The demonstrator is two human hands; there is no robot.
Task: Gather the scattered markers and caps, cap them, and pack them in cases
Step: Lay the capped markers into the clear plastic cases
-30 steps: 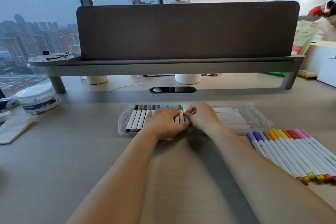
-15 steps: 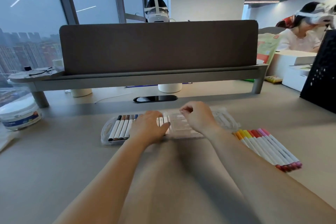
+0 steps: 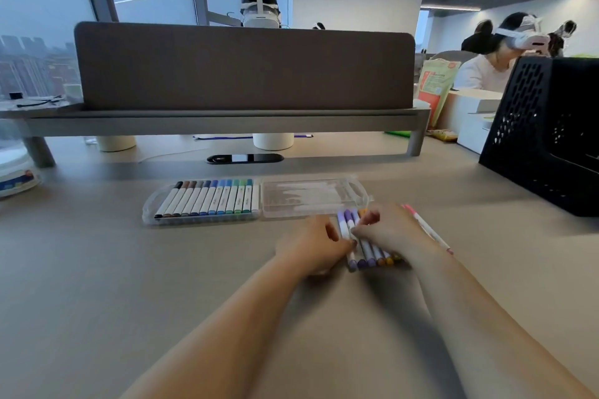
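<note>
An open clear plastic case (image 3: pixel 359 193) lies on the desk. Its left half holds a row of capped markers (image 3: pixel 210 199), black through blue to green; its right half is empty. In front of the case's right half lies a loose bunch of markers (image 3: pixel 368 251) with purple and orange caps. My left hand (image 3: pixel 311 244) and my right hand (image 3: pixel 392 230) close on this bunch from either side, fingers curled around it. A pink marker (image 3: pixel 428 228) pokes out past my right hand.
A black perforated crate (image 3: pixel 544 136) stands at the right. A grey shelf with a divider panel (image 3: pixel 243 71) spans the back, two white cups under it. A white tub (image 3: pixel 16 172) sits at the far left. People in headsets sit beyond.
Both hands left the case and moved right and nearer to me, onto the loose markers. The case's left half is now uncovered and shows its full row.
</note>
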